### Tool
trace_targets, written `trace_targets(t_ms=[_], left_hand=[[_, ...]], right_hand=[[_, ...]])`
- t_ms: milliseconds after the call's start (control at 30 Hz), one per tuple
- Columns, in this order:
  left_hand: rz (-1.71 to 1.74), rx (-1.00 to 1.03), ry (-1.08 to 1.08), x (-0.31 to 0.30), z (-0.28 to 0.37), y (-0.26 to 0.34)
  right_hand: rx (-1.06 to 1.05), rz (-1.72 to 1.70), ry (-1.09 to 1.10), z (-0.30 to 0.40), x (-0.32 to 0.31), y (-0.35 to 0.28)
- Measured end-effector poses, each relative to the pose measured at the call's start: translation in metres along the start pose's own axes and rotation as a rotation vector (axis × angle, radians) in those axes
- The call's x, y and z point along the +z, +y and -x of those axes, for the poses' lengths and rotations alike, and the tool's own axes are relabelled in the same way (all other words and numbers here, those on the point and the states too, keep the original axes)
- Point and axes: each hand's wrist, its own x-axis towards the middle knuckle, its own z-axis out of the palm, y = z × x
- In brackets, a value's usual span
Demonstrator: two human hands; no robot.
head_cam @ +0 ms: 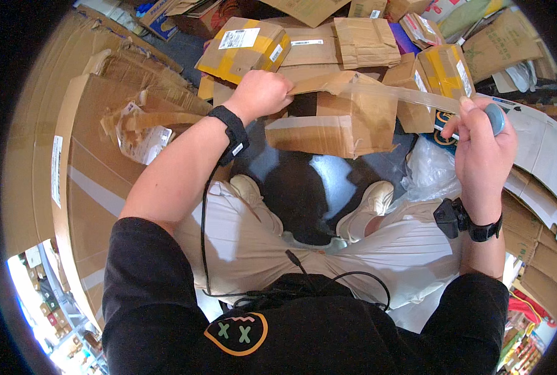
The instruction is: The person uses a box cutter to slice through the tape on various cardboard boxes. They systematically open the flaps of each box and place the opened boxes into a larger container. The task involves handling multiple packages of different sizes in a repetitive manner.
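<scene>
My left hand grips the left edge of an opened cardboard box that hangs before my knees. A strip of clear packing tape stretches from the box's upper edge to my right hand. The right thumb and fingers pinch the strip's end. That same hand also holds a small object with a round blue-grey end; its kind cannot be told. One flap of the box points towards me.
A taped carton with labels lies beyond my left hand, and another taped carton stands near my right. Clear plastic wrap lies beside my right shoe. Large cardboard sheets stand at the left. A black cable runs from my left wrist.
</scene>
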Motion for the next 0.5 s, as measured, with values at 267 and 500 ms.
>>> trace_targets(t_ms=[267,500], left_hand=[[0.009,0.01,-0.072,0.01,0.001,-0.004],[0.056,0.018,-0.128,0.027,0.007,-0.01]], right_hand=[[-0.03,0.041,0.009,0.001,-0.002,-0.002],[0.005,-0.001,0.0,0.002,0.0,-0.007]])
